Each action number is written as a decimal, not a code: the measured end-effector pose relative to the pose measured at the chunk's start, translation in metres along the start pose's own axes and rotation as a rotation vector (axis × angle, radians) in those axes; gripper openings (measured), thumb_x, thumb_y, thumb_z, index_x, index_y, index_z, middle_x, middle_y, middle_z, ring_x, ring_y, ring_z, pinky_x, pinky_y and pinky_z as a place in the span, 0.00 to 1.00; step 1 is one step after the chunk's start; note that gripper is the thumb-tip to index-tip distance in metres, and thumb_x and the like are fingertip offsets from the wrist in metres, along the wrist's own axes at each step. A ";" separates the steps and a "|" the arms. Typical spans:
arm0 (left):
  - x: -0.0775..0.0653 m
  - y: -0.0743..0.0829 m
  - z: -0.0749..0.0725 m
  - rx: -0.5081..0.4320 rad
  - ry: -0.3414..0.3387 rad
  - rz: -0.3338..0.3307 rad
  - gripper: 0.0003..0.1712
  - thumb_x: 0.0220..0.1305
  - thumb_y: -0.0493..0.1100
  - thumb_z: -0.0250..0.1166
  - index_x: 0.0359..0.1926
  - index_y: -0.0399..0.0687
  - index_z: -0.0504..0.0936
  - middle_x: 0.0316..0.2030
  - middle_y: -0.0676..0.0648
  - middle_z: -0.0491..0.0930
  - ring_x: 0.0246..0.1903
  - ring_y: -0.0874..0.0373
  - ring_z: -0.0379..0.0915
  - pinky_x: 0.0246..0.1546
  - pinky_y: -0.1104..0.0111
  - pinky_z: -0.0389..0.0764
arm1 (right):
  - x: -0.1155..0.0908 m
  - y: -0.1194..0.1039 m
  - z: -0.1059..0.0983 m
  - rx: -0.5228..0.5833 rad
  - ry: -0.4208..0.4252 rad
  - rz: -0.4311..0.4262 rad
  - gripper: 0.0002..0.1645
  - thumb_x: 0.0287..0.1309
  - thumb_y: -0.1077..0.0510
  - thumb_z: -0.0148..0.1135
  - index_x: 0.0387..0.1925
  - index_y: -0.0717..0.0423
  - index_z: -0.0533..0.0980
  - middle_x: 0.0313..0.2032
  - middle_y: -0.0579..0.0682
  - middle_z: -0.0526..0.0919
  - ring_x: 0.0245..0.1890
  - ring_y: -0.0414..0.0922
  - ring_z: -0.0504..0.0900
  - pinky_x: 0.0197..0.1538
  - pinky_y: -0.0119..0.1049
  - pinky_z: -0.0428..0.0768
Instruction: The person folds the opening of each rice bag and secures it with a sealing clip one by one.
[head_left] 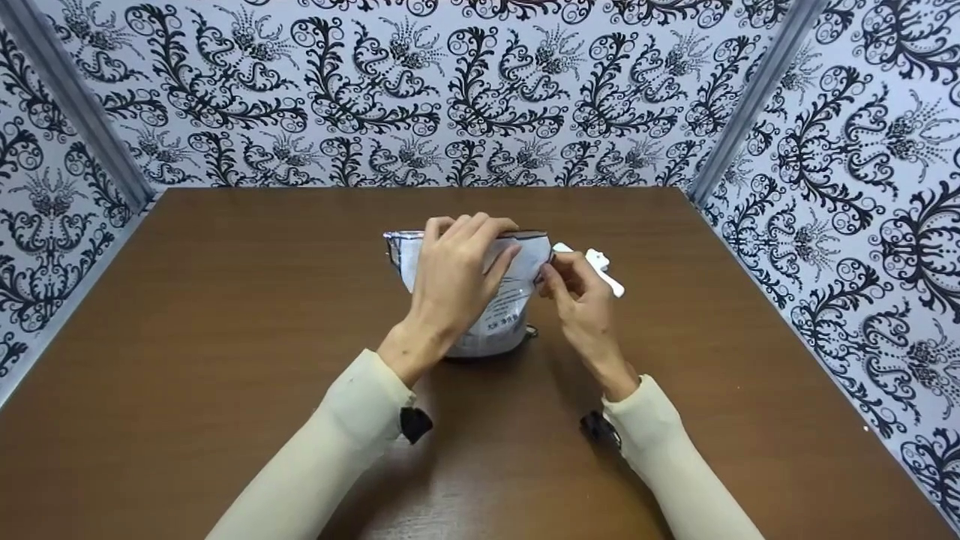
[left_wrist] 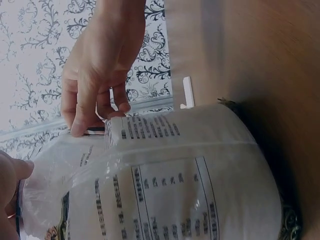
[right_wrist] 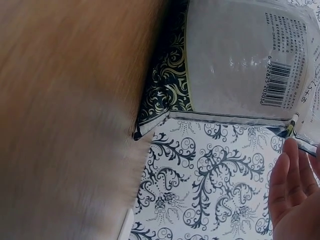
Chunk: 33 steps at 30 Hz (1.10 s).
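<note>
A partly clear plastic bag (head_left: pixel 491 330) with whitish contents and printed text stands upright on the brown table. Its barcode panel and black-and-gold patterned base (right_wrist: pixel 172 80) show in the right wrist view. My left hand (head_left: pixel 457 277) grips the bag's flattened top, fingers over the upper edge and thumb on the near face. At the upper right corner, my right hand (head_left: pixel 581 300) pinches the side edge between thumb and fingers. The left wrist view shows this right hand (left_wrist: pixel 97 75) at the folded edge. A white plastic piece (head_left: pixel 600 262), long and narrow with a knob, lies behind the right hand.
The brown wooden table (head_left: pixel 225 337) extends around the bag. White panels with black scrollwork (head_left: pixel 375 90) enclose its back and sides. Grey metal posts (head_left: pixel 757 105) stand at the back corners.
</note>
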<state>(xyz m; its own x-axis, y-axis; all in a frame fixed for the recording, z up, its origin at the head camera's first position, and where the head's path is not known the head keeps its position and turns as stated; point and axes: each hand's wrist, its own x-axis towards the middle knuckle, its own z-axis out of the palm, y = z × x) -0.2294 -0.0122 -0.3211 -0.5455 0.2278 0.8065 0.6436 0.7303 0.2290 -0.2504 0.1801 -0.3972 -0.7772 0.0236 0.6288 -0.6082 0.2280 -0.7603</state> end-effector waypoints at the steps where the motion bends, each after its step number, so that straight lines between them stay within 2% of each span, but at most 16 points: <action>1: 0.000 0.000 0.000 -0.001 -0.001 -0.004 0.12 0.72 0.48 0.67 0.51 0.51 0.86 0.43 0.53 0.89 0.43 0.57 0.84 0.54 0.60 0.73 | 0.000 0.000 0.000 -0.001 0.003 -0.003 0.08 0.70 0.64 0.64 0.46 0.67 0.80 0.33 0.55 0.83 0.28 0.38 0.83 0.35 0.29 0.85; 4: 0.001 0.001 0.000 -0.002 0.001 -0.019 0.12 0.71 0.49 0.68 0.50 0.51 0.86 0.43 0.53 0.90 0.43 0.57 0.85 0.52 0.60 0.73 | 0.000 -0.001 0.001 0.001 0.010 -0.011 0.08 0.70 0.64 0.64 0.45 0.67 0.80 0.32 0.47 0.83 0.28 0.38 0.83 0.35 0.29 0.85; 10: 0.001 0.000 0.001 -0.014 0.007 -0.040 0.10 0.69 0.48 0.69 0.47 0.52 0.87 0.42 0.54 0.90 0.43 0.58 0.85 0.48 0.62 0.73 | -0.001 0.000 0.002 0.010 0.012 -0.024 0.07 0.70 0.65 0.63 0.43 0.68 0.80 0.31 0.45 0.82 0.27 0.39 0.83 0.34 0.29 0.84; 13: 0.002 0.000 0.001 -0.028 0.006 -0.046 0.09 0.69 0.48 0.70 0.46 0.52 0.88 0.42 0.54 0.90 0.43 0.58 0.86 0.46 0.62 0.73 | -0.001 -0.001 0.002 0.012 0.016 -0.032 0.06 0.69 0.66 0.64 0.42 0.68 0.80 0.30 0.48 0.83 0.27 0.37 0.82 0.33 0.29 0.84; 16: 0.003 0.001 0.000 -0.040 0.004 -0.049 0.08 0.68 0.47 0.70 0.46 0.52 0.88 0.42 0.54 0.90 0.43 0.58 0.86 0.44 0.63 0.73 | -0.001 -0.001 0.001 0.023 0.018 -0.037 0.06 0.68 0.66 0.64 0.42 0.69 0.80 0.30 0.57 0.83 0.27 0.38 0.82 0.34 0.29 0.84; 20: 0.004 0.000 0.000 -0.059 0.003 -0.055 0.08 0.68 0.46 0.71 0.45 0.53 0.88 0.43 0.54 0.91 0.43 0.59 0.86 0.43 0.64 0.73 | 0.000 0.000 -0.001 0.027 0.018 -0.035 0.06 0.67 0.67 0.65 0.42 0.69 0.81 0.31 0.66 0.82 0.27 0.46 0.84 0.34 0.28 0.84; 22: 0.004 -0.001 0.000 -0.066 0.006 -0.057 0.08 0.67 0.47 0.71 0.45 0.53 0.88 0.42 0.54 0.91 0.42 0.59 0.86 0.42 0.63 0.72 | 0.000 0.000 -0.001 0.015 0.024 -0.036 0.06 0.67 0.67 0.66 0.41 0.68 0.81 0.31 0.68 0.83 0.27 0.49 0.84 0.33 0.28 0.84; 25: 0.004 -0.002 0.001 -0.073 0.012 -0.055 0.08 0.67 0.48 0.71 0.44 0.53 0.89 0.41 0.55 0.91 0.40 0.59 0.86 0.41 0.63 0.72 | 0.001 0.000 -0.002 0.001 0.033 -0.037 0.05 0.66 0.67 0.66 0.40 0.69 0.81 0.32 0.69 0.83 0.26 0.44 0.84 0.33 0.27 0.83; 28: 0.004 -0.003 0.001 -0.080 0.018 -0.055 0.08 0.66 0.48 0.71 0.43 0.54 0.89 0.41 0.55 0.91 0.40 0.59 0.86 0.40 0.63 0.71 | 0.001 0.000 -0.003 -0.008 0.039 -0.043 0.04 0.65 0.68 0.67 0.39 0.68 0.81 0.31 0.67 0.84 0.26 0.40 0.83 0.33 0.26 0.82; 33: 0.004 -0.003 0.000 -0.089 0.022 -0.057 0.07 0.66 0.47 0.71 0.43 0.54 0.89 0.40 0.54 0.91 0.39 0.59 0.86 0.39 0.63 0.71 | 0.002 -0.002 -0.004 -0.043 0.042 -0.070 0.03 0.64 0.68 0.68 0.38 0.67 0.83 0.30 0.57 0.86 0.26 0.49 0.85 0.34 0.30 0.84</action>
<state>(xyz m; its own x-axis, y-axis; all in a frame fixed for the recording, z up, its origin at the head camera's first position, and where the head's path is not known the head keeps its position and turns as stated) -0.2335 -0.0137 -0.3189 -0.5710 0.1729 0.8025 0.6579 0.6811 0.3214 -0.2499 0.1834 -0.3938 -0.7248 0.0471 0.6873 -0.6528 0.2721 -0.7070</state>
